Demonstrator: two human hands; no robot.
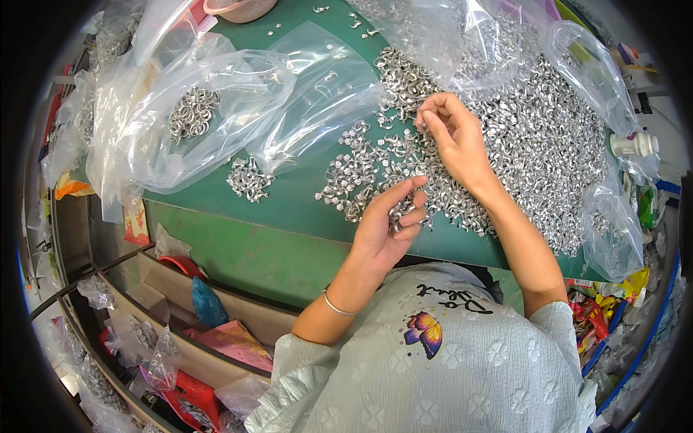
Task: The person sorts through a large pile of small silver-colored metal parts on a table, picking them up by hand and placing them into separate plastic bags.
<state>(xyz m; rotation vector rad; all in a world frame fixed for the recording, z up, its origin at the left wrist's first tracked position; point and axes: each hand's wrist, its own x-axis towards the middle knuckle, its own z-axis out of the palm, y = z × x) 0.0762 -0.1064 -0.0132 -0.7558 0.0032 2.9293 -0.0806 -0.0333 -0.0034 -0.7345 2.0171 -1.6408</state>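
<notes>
A wide pile of small curved silvery metal pieces (534,159) covers the right side of the green tabletop. My left hand (379,220) is cupped, palm up, near the table's front edge, its fingers curled around several of the same metal pieces (396,215). My right hand (458,141) is over the left part of the pile, thumb and fingers drawn together; what lies between the fingertips is too small to make out. Looser metal pieces (350,169) are spread just left of the big pile. A separate small heap (249,180) sits farther left.
A clear plastic bag (216,144) lies on the left with a cluster of metal pieces (193,113) in it. More clear plastic (469,43) covers the pile's far side. A pink bowl (242,9) stands at the far edge. Shelves (216,328) with bags are below left.
</notes>
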